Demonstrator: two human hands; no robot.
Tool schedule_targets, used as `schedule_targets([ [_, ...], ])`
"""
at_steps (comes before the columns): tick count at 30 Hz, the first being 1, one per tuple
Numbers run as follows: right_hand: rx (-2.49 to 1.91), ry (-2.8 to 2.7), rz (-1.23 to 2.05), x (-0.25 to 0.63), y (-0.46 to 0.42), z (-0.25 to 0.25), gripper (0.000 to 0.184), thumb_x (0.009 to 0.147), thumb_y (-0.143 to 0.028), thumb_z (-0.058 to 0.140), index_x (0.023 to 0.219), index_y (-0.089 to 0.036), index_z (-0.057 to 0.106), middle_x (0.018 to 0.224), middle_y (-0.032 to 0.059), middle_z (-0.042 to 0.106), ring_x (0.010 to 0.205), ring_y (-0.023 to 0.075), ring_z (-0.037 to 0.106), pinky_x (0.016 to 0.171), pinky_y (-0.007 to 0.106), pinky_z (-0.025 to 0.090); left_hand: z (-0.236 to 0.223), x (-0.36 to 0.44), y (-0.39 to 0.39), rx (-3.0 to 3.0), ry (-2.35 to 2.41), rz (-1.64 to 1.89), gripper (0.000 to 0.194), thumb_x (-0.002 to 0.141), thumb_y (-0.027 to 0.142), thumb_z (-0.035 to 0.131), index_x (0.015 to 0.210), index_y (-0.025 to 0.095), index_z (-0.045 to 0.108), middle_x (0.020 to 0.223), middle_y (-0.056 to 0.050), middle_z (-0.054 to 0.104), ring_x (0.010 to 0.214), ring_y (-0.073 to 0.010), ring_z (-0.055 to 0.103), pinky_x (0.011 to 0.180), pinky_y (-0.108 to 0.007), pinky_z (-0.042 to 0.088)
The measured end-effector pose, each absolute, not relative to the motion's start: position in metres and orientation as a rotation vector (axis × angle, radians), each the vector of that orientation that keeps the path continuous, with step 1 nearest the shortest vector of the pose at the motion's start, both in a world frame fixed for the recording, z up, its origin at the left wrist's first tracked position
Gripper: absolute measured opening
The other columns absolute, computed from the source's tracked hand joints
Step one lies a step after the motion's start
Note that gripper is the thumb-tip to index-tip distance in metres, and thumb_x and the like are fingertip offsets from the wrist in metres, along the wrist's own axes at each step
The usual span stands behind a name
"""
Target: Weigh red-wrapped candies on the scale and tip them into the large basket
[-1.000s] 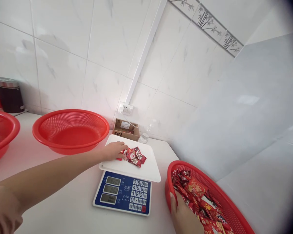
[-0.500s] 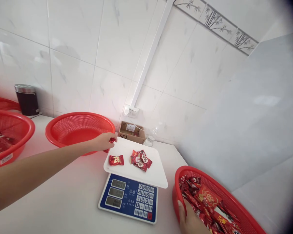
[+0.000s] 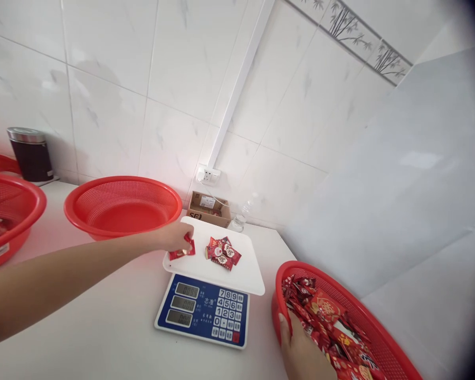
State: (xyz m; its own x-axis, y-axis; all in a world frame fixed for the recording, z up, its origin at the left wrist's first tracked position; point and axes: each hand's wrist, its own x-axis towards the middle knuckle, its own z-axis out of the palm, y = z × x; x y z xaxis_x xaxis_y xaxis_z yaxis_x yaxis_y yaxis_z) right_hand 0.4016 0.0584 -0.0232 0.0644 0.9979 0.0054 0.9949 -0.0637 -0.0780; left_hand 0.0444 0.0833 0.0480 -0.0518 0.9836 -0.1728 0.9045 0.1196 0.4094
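Note:
My left hand [image 3: 176, 236] is over the left side of the white weighing tray [image 3: 206, 272], closed on a small red wrapped packet. Under its fingers lies another red packet [image 3: 178, 253], partly covered. Several red packets with cream labels [image 3: 224, 253] sit in a loose pile at the tray's middle. The tray belongs to a digital scale [image 3: 201, 311] with a blue keypad panel. At the lower right, my right hand [image 3: 303, 348] grips the near rim of a red plastic basket [image 3: 279, 301], thumb outside; its other fingers are mostly hidden. Shiny red packets [image 3: 328, 311] fill that basket.
A red perforated basket [image 3: 122, 229] stands behind my left forearm, and another [image 3: 13, 232] holds packets at far left. By the wall are a dark canister [image 3: 30, 155], a small cardboard box [image 3: 209, 216] and a clear bottle [image 3: 241, 214]. A grey-white panel [image 3: 399, 184] rises at right.
My left hand has moved down along the tray's left edge onto the lone packet there. The right hand stays at the basket rim. The view has shifted slightly.

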Motion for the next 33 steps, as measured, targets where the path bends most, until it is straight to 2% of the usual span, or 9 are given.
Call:
schedule_targets([
  [4, -2.225, -2.110, 0.056, 0.401, 0.056, -0.024, 0.060, 0.094, -0.047, 0.012, 0.130, -0.017, 0.049, 0.103, 0.0145, 0.070, 0.085, 0.0282, 0.069, 0.074, 0.043, 0.053, 0.071, -0.006, 0.078, 1.742, 2.212, 0.403, 0.032, 0.088, 0.038, 0.053, 0.109, 0.015, 0.056, 0.101, -0.005, 0.062, 0.083, -0.0155, 0.061, 0.073, -0.034, 0.054],
  [6, -2.218, -2.114, 0.019, 0.401, 0.056, -0.025, 0.060, 0.094, -0.046, 0.011, 0.130, -0.016, 0.049, 0.102, 0.0148, 0.071, 0.085, 0.0283, 0.069, 0.073, 0.043, 0.052, 0.078, -0.034, 0.076, 1.687, 2.360, 0.433, 0.034, 0.088, 0.040, 0.052, 0.110, 0.014, 0.056, 0.102, -0.005, 0.062, 0.085, -0.0179, 0.061, 0.074, -0.035, 0.054],
  [10, -2.246, -2.110, 0.009, 0.398, 0.054, -0.023, 0.059, 0.094, -0.045, 0.012, 0.130, -0.016, 0.049, 0.104, 0.0140, 0.070, 0.085, 0.0279, 0.069, 0.071, 0.041, 0.053, 0.075, -0.050, 0.079, 1.764, 2.487, 0.454, 0.038, 0.087, 0.040, 0.053, 0.119, 0.019, 0.053, 0.125, -0.010, 0.053, 0.109, -0.0232, 0.054, 0.093, -0.047, 0.046],
  [13, -2.242, -2.121, 0.010, 0.397, 0.054, -0.021, 0.059, 0.094, -0.044, 0.011, 0.131, -0.017, 0.048, 0.106, 0.0136, 0.070, 0.086, 0.0276, 0.069, 0.072, 0.041, 0.053, 0.057, -0.018, 0.090, 2.008, 2.287, 0.460, 0.045, 0.087, 0.041, 0.053, 0.127, 0.023, 0.047, 0.141, -0.010, 0.040, 0.126, -0.0278, 0.042, 0.105, -0.054, 0.034],
  [14, -2.238, -2.123, 0.008, 0.397, 0.055, -0.022, 0.059, 0.095, -0.044, 0.011, 0.131, -0.017, 0.048, 0.106, 0.0136, 0.070, 0.086, 0.0273, 0.069, 0.072, 0.041, 0.052, 0.049, -0.001, 0.095, 2.084, 2.180, 0.456, 0.052, 0.086, 0.043, 0.054, 0.132, 0.020, 0.043, 0.143, -0.011, 0.037, 0.129, -0.0305, 0.038, 0.105, -0.057, 0.032],
  [21, -2.187, -2.130, -0.043, 0.397, 0.054, -0.023, 0.057, 0.095, -0.040, 0.013, 0.131, -0.015, 0.049, 0.104, 0.0146, 0.070, 0.085, 0.0257, 0.069, 0.070, 0.037, 0.053, 0.008, 0.112, 0.134, 2.346, 1.623, 0.266, 0.077, 0.081, 0.052, 0.058, 0.144, 0.025, 0.023, 0.154, -0.012, 0.018, 0.140, -0.0356, 0.017, 0.110, -0.061, 0.022],
  [24, -2.177, -2.126, -0.024, 0.396, 0.054, -0.023, 0.055, 0.096, -0.039, 0.014, 0.130, -0.015, 0.050, 0.108, 0.0137, 0.069, 0.089, 0.0252, 0.068, 0.071, 0.036, 0.053, 0.003, 0.134, 0.145, 2.386, 1.603, 0.242, 0.070, 0.082, 0.048, 0.058, 0.141, 0.023, 0.030, 0.151, -0.012, 0.026, 0.137, -0.0352, 0.024, 0.109, -0.062, 0.024],
  [28, -2.173, -2.143, -0.038, 0.396, 0.055, -0.024, 0.056, 0.096, -0.037, 0.014, 0.132, -0.012, 0.048, 0.106, 0.0144, 0.069, 0.089, 0.0267, 0.068, 0.073, 0.039, 0.053, 0.000, 0.141, 0.150, 2.438, 1.638, 0.286, 0.046, 0.085, 0.043, 0.056, 0.124, 0.020, 0.050, 0.132, -0.011, 0.048, 0.121, -0.0277, 0.046, 0.101, -0.054, 0.038],
  [33, -2.205, -2.120, -0.007, 0.395, 0.055, -0.023, 0.054, 0.096, -0.037, 0.016, 0.134, -0.013, 0.046, 0.112, 0.0140, 0.068, 0.092, 0.0270, 0.067, 0.076, 0.040, 0.053, 0.000, 0.134, 0.147, 2.405, 1.669, 0.430, 0.036, 0.086, 0.039, 0.056, 0.114, 0.017, 0.055, 0.119, -0.009, 0.056, 0.108, -0.0227, 0.055, 0.092, -0.047, 0.047],
])
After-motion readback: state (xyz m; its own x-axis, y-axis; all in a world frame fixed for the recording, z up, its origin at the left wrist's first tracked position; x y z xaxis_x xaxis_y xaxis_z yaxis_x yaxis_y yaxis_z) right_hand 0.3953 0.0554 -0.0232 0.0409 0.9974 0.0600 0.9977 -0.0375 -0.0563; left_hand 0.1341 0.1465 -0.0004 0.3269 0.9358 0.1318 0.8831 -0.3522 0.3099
